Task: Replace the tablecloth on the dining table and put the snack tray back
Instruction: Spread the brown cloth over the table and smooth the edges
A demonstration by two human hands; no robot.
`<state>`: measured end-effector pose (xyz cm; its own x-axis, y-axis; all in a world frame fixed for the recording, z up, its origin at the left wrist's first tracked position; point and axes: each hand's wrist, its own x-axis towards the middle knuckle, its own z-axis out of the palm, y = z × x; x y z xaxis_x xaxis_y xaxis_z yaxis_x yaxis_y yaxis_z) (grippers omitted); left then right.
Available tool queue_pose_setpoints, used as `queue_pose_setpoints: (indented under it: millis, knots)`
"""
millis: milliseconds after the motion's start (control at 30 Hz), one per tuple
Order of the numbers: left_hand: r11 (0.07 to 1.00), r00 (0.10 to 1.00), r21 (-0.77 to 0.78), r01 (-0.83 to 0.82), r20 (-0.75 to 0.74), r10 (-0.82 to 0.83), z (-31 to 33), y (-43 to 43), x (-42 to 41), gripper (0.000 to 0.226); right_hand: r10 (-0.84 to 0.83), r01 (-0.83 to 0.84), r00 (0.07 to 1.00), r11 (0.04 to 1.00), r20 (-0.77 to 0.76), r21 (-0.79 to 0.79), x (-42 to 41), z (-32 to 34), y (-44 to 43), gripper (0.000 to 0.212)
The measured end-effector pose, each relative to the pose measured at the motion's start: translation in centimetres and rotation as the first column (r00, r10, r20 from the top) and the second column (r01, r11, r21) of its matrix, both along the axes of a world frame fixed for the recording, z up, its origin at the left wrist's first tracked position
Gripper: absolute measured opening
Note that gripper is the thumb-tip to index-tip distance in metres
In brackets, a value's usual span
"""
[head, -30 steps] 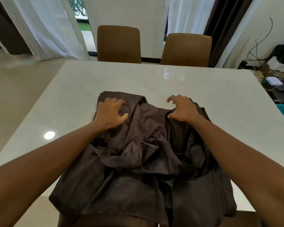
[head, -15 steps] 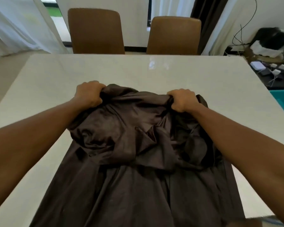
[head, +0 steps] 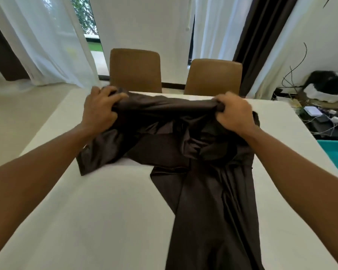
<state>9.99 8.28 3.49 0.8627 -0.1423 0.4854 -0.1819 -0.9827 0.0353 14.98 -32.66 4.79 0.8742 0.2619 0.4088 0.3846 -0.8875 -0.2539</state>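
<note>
A dark brown tablecloth (head: 209, 191) lies partly unfolded on the white dining table (head: 98, 215). Its far edge is lifted and stretched between my hands near the table's far side. My left hand (head: 100, 109) grips the cloth's left end. My right hand (head: 233, 114) grips the right end. A long strip of cloth trails back toward me along the table's right half; a bunched part hangs under my hands. No snack tray is in view.
Two brown chairs (head: 136, 70) (head: 213, 76) stand at the far side of the table. White curtains (head: 39, 39) hang behind them. Cables and clutter (head: 320, 114) lie on the floor at right, with a teal bin (head: 335, 152) beside the table.
Both hands closed on the cloth's far edge, then lifted and carried it toward the far side of the table. The folded pile has opened out lengthwise.
</note>
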Motion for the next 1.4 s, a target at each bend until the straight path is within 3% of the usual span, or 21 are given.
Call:
queue_pose_setpoints:
  millis: [33,100,167,200,267,300,333,367,400,433,467,500,633,767,900,967,1000,1067,1167,1267,1400]
  knots:
    - [1.000,0.998,-0.009,0.030,-0.060,-0.031,-1.6,0.4,-2.1,0.066,0.064,-0.071,0.980,0.997,-0.189,-0.032,-2.0,-1.1,-0.2,0.029]
    - [0.996,0.985,-0.062,0.067,-0.153,-0.075,-4.7,1.2,-6.2,0.061,0.153,-0.221,0.822,0.974,-0.549,-0.059,-6.0,-3.1,-0.1,0.031]
    - [0.993,0.969,-0.060,0.105,-0.217,-0.115,-7.4,2.0,-10.5,0.049,0.216,-0.341,0.516,0.939,-0.829,0.032,-9.9,-5.2,0.3,0.038]
    - [0.989,0.954,-0.042,0.140,-0.262,-0.146,-8.4,2.4,-12.6,0.042,0.210,-0.356,0.306,0.930,-0.929,0.093,-11.7,-6.1,0.7,0.042]
    - [0.970,0.901,0.012,0.242,-0.373,-0.220,-9.6,3.1,-15.1,0.031,0.146,-0.327,-0.094,0.930,-0.985,0.169,-13.8,-6.7,1.2,0.050]
    - [0.956,0.874,0.046,0.289,-0.419,-0.245,-10.1,3.3,-15.8,0.034,0.156,-0.298,-0.184,0.932,-0.971,0.206,-14.2,-6.6,1.5,0.050]
    - [0.949,0.860,0.059,0.309,-0.444,-0.253,-10.3,3.4,-16.0,0.040,0.202,-0.247,-0.168,0.939,-0.965,0.240,-14.0,-6.6,1.8,0.047]
    - [0.956,0.856,0.030,0.292,-0.453,-0.247,-10.5,3.2,-15.9,0.046,0.264,-0.178,-0.043,0.947,-0.964,0.267,-13.5,-6.9,2.1,0.039]
    - [0.967,0.873,-0.031,0.252,-0.424,-0.241,-10.5,2.8,-15.6,0.050,0.292,-0.085,0.174,0.956,-0.941,0.281,-12.5,-7.3,2.3,0.031]
    - [0.976,0.901,-0.090,0.200,-0.375,-0.219,-10.6,2.2,-14.9,0.052,0.253,0.013,0.426,0.958,-0.869,0.286,-11.3,-7.9,2.3,0.027]
    - [0.979,0.927,-0.123,0.161,-0.322,-0.193,-10.7,1.3,-13.8,0.050,0.168,0.080,0.613,0.959,-0.772,0.272,-10.3,-8.6,2.2,0.029]
    - [0.981,0.942,-0.135,0.136,-0.289,-0.171,-10.6,0.3,-12.6,0.043,0.092,0.098,0.692,0.971,-0.716,0.220,-9.3,-9.5,2.0,0.037]
    - [0.973,0.931,-0.020,0.230,-0.287,-0.226,-11.9,-4.4,-6.8,0.035,-0.014,-0.001,0.541,1.000,-0.841,-0.018,-8.9,-14.7,1.9,0.045]
    - [0.940,0.863,0.003,0.342,-0.396,-0.313,-12.7,-8.1,-1.1,0.045,0.074,0.208,0.489,0.958,-0.869,0.198,-8.9,-15.5,1.7,0.039]
    - [0.959,0.682,0.126,0.254,-0.726,-0.085,-13.3,-9.9,3.1,0.045,0.057,0.316,0.138,0.944,-0.989,0.098,-7.3,-14.6,-0.1,0.034]
    - [0.931,0.653,0.188,0.312,-0.754,-0.067,-13.7,-10.4,3.2,0.029,0.014,0.233,0.076,0.972,-0.997,0.031,-7.0,-14.9,-0.9,0.030]
    - [0.924,0.663,0.183,0.336,-0.742,-0.094,-13.8,-10.4,3.0,0.022,0.008,0.211,0.144,0.977,-0.989,0.039,-6.7,-15.2,-1.0,0.027]
    - [0.951,0.734,0.079,0.299,-0.656,-0.177,-13.5,-10.2,2.4,0.016,0.006,0.199,0.427,0.975,-0.904,0.100,-6.5,-15.3,-1.1,0.025]
    - [0.967,0.911,-0.226,0.114,-0.366,-0.192,-11.5,-8.3,1.6,0.014,-0.087,0.230,0.810,0.957,-0.580,0.179,-5.3,-13.1,-1.1,0.038]
    - [0.889,0.988,-0.457,-0.027,-0.145,-0.044,-8.4,-5.6,0.7,0.015,-0.243,0.324,0.936,0.881,-0.256,0.346,-2.6,-8.4,-1.2,0.038]
    - [0.893,0.990,-0.440,-0.092,0.057,0.130,-4.4,-3.8,0.1,0.022,-0.305,0.214,0.949,0.809,0.078,0.547,-0.3,-1.1,1.2,0.033]
